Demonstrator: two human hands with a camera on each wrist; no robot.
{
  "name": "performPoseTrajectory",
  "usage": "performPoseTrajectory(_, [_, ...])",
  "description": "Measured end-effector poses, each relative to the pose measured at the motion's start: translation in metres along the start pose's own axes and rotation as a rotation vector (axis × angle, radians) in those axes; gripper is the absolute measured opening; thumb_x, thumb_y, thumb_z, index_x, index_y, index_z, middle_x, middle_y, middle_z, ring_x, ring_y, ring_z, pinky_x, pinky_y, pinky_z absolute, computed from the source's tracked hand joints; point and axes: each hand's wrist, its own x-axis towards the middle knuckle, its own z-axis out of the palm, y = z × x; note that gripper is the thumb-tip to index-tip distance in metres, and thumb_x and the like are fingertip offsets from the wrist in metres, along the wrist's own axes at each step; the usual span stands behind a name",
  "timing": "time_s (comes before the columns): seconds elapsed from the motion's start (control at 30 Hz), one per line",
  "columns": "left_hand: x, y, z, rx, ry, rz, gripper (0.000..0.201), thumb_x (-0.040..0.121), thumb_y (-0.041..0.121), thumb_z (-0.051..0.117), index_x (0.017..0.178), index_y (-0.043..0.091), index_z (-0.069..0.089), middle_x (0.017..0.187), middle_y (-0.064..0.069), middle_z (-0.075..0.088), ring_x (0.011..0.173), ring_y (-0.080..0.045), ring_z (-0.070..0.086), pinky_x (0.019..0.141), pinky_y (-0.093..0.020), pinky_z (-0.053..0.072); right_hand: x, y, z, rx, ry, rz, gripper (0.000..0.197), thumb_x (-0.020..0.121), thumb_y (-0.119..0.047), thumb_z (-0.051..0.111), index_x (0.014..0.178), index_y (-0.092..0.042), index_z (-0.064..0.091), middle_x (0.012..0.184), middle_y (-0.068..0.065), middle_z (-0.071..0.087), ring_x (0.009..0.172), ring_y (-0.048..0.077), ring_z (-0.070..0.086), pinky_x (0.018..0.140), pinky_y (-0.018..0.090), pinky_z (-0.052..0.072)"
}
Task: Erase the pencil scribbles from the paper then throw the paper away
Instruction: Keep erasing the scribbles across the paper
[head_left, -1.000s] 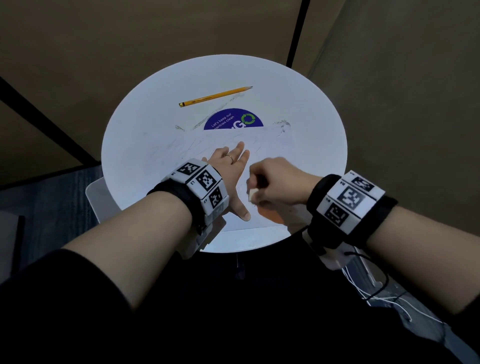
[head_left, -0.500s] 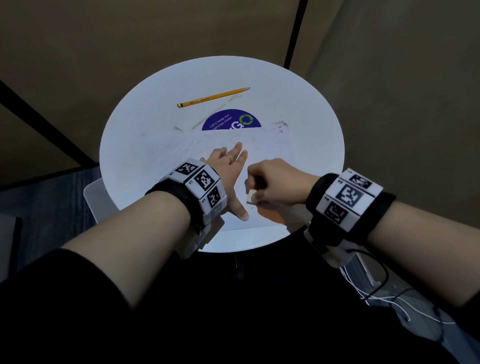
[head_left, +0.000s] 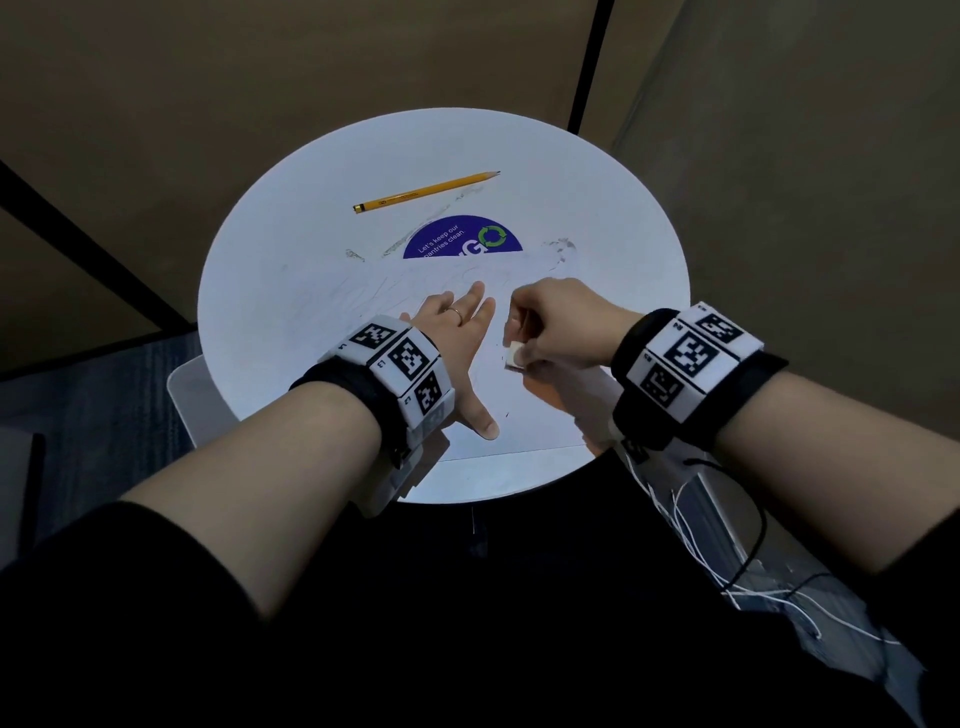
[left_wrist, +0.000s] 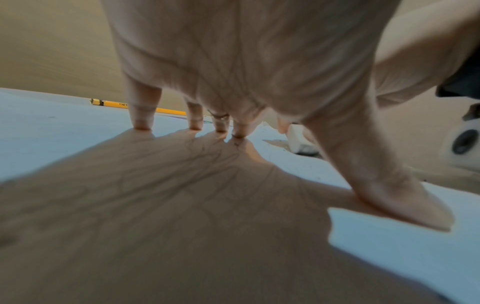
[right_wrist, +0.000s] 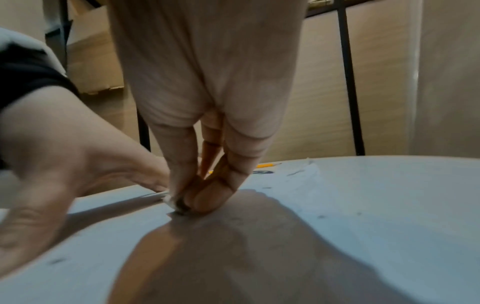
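A white sheet of paper with faint pencil scribbles lies on the round white table. My left hand lies flat on the sheet, fingers straight and spread, thumb out toward me. In the left wrist view its fingertips press the paper. Just to its right, my right hand pinches a small white eraser and holds its lower end against the sheet. The right wrist view shows the eraser between thumb and fingers, touching the paper.
A yellow pencil lies at the far side of the table, beyond a blue round sticker half under the paper. Grey eraser crumbs lie near the sheet's far right corner. Brown walls stand close behind; white cables hang at right.
My right hand with the eraser has shifted only slightly on the paper, staying beside the left thumb. The left hand still lies flat in the same spot.
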Motion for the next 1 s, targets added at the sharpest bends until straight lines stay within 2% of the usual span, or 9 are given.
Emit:
performPoseTrajectory(0.17, [0.001, -0.001, 0.002, -0.003, 0.017, 0.003, 0.137, 0.056, 0.065, 0.076, 0.149, 0.021, -0.014, 0.155, 0.005, -0.024, 0.145, -0.025, -0.010, 0.115, -0.051, 0.017, -0.018, -0.004, 0.017, 0.063, -0.160, -0.055, 0.014, 0.073, -0.010, 0.072, 0.085, -0.012, 0.066, 0.077, -0.002, 0.066, 0.064, 0.001, 0.053, 0.060, 0.013, 0.040])
performPoseTrajectory(0.23, [0.001, 0.000, 0.002, 0.000, 0.013, 0.003, 0.137, 0.056, 0.065, 0.076, 0.149, 0.021, -0.014, 0.155, 0.005, -0.024, 0.145, -0.025, -0.010, 0.115, -0.051, 0.017, -0.022, -0.001, 0.015, 0.054, -0.177, -0.047, 0.016, 0.073, -0.013, 0.074, 0.087, -0.012, 0.067, 0.072, -0.004, 0.060, 0.062, 0.002, 0.052, 0.059, 0.013, 0.039])
performPoseTrajectory(0.4, [0.000, 0.000, 0.000, -0.011, -0.005, 0.000, 0.136, 0.057, 0.065, 0.076, 0.149, 0.021, -0.016, 0.155, 0.005, -0.025, 0.145, -0.024, -0.012, 0.115, -0.052, 0.016, -0.017, 0.007, 0.004, 0.067, -0.013, 0.041, 0.014, 0.074, -0.011, 0.073, 0.083, -0.013, 0.062, 0.075, -0.003, 0.060, 0.071, 0.013, 0.054, 0.061, 0.015, 0.040])
performPoseTrajectory(0.5, [-0.001, 0.000, 0.000, -0.010, -0.006, 0.001, 0.137, 0.057, 0.065, 0.076, 0.149, 0.021, -0.016, 0.155, 0.005, -0.025, 0.145, -0.024, -0.012, 0.115, -0.052, 0.016, -0.027, 0.003, 0.012, 0.075, -0.159, 0.000, 0.016, 0.073, -0.013, 0.075, 0.086, -0.009, 0.066, 0.069, -0.003, 0.061, 0.062, 0.008, 0.054, 0.065, 0.023, 0.044])
performPoseTrajectory(0.57, [-0.001, 0.001, 0.000, -0.008, -0.010, 0.001, 0.136, 0.057, 0.065, 0.075, 0.149, 0.021, -0.016, 0.155, 0.005, -0.025, 0.145, -0.024, -0.012, 0.115, -0.052, 0.016, -0.032, 0.005, 0.013, 0.029, -0.217, -0.024, 0.014, 0.074, -0.013, 0.074, 0.085, -0.011, 0.067, 0.076, 0.003, 0.065, 0.065, 0.010, 0.054, 0.067, 0.024, 0.043])
performPoseTrajectory(0.7, [-0.004, 0.001, -0.003, -0.001, -0.015, -0.003, 0.135, 0.059, 0.064, 0.074, 0.149, 0.021, -0.016, 0.154, 0.006, -0.026, 0.144, -0.023, -0.013, 0.115, -0.052, 0.016, -0.027, 0.018, 0.001, 0.066, -0.102, 0.028, 0.021, 0.073, -0.012, 0.074, 0.068, -0.022, 0.056, 0.097, 0.009, 0.070, 0.086, 0.022, 0.062, 0.078, 0.028, 0.048])
performPoseTrajectory(0.77, [-0.004, 0.001, -0.004, -0.004, -0.018, -0.005, 0.135, 0.059, 0.064, 0.075, 0.149, 0.021, -0.016, 0.154, 0.006, -0.026, 0.144, -0.023, -0.013, 0.115, -0.052, 0.016, -0.031, 0.017, 0.002, 0.092, -0.160, 0.027, 0.015, 0.072, -0.012, 0.075, 0.073, -0.019, 0.061, 0.092, 0.008, 0.071, 0.078, 0.018, 0.062, 0.076, 0.028, 0.048])
performPoseTrajectory(0.87, [-0.003, 0.002, -0.003, 0.001, -0.021, -0.001, 0.136, 0.058, 0.065, 0.075, 0.149, 0.021, -0.016, 0.154, 0.006, -0.026, 0.144, -0.023, -0.013, 0.115, -0.052, 0.016, -0.039, 0.013, 0.012, 0.077, -0.329, -0.002, 0.015, 0.072, -0.010, 0.076, 0.082, -0.016, 0.067, 0.071, 0.000, 0.062, 0.056, 0.000, 0.052, 0.065, 0.023, 0.043])
performPoseTrajectory(1.0, [-0.003, 0.002, -0.004, 0.005, -0.029, -0.008, 0.136, 0.058, 0.065, 0.074, 0.149, 0.020, -0.017, 0.154, 0.005, -0.026, 0.144, -0.023, -0.013, 0.115, -0.052, 0.016, -0.033, 0.021, 0.002, 0.111, -0.141, 0.042, 0.014, 0.073, -0.009, 0.074, 0.075, -0.018, 0.063, 0.090, 0.008, 0.071, 0.069, 0.015, 0.058, 0.075, 0.031, 0.050])
